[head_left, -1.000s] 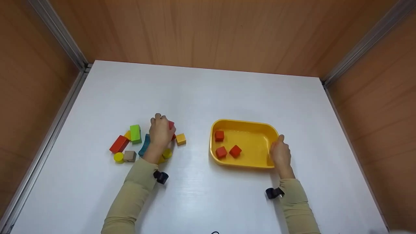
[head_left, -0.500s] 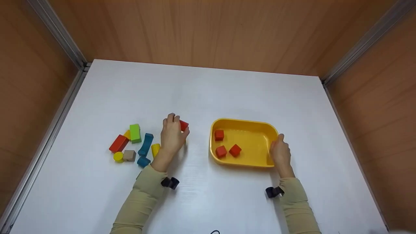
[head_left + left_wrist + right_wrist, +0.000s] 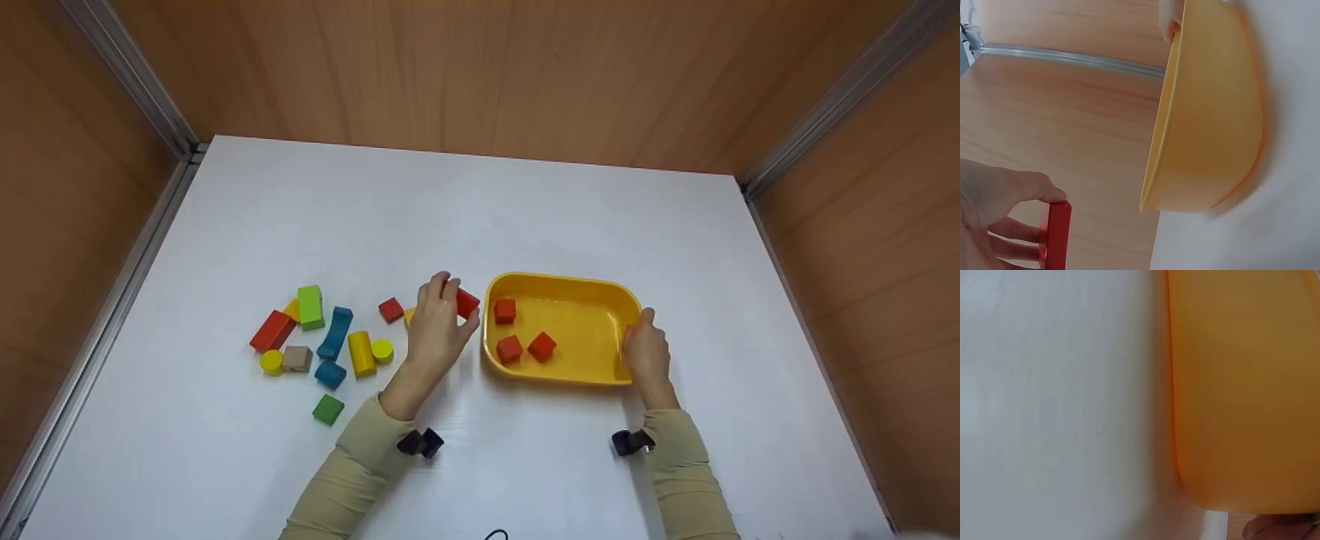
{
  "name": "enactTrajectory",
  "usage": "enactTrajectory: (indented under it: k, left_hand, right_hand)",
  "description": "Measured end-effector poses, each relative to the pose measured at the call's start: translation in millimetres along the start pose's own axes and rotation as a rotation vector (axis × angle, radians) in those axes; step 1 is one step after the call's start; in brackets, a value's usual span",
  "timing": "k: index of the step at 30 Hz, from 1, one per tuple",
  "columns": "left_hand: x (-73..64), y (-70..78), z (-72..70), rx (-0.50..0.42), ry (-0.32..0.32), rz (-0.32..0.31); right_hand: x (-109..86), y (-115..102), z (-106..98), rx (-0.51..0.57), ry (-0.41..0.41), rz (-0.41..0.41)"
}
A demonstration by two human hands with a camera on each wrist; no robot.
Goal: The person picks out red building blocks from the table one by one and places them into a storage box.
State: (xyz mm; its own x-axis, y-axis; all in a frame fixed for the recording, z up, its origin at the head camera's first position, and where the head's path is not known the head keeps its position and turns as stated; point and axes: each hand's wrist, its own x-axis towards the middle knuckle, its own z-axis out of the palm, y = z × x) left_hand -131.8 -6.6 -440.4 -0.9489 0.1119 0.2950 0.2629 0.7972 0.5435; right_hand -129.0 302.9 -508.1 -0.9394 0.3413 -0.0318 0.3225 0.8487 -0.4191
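Thumb and fingers of my left hand (image 3: pixel 435 334) pinch a red block (image 3: pixel 467 303) just left of the yellow tray (image 3: pixel 589 337). In the left wrist view the red block (image 3: pixel 1059 236) is held up beside the tray's outer wall (image 3: pixel 1213 124), thumb on one end and fingers behind. My right hand (image 3: pixel 648 356) grips the tray's right-hand rim; in the right wrist view only some fingers (image 3: pixel 1280 527) show past the tray wall. Inside the tray, toward its left end, lie red cubes (image 3: pixel 541 346). A yellow-orange block (image 3: pixel 409 316) is partly hidden behind my left hand.
Left of the hands, loose blocks lie on the white table (image 3: pixel 480 210): a red cube (image 3: pixel 391 310), a yellow cylinder (image 3: pixel 361 354), a blue curved block (image 3: pixel 335 333), a green block (image 3: pixel 328 409), a red brick (image 3: pixel 273 331) and several others. Wooden panels (image 3: pixel 480 75) wall the table.
My left hand has carried the red block rightward from the loose blocks to near the tray's left rim, uncovering a red cube and yellow pieces. The right hand has stayed on the tray.
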Motion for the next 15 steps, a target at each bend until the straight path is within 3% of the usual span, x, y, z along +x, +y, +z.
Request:
enactTrajectory:
  k: [8,15]
  left_hand:
    - [-5.7,23.2,13.7,-0.058,-0.016,0.091]
    - [-1.0,37.7,27.1,-0.078,-0.038,0.180]
  right_hand:
    - [0.1,0,0,0.019,-0.022,0.013]
    - [0.5,1,0,0.014,-0.016,0.004]
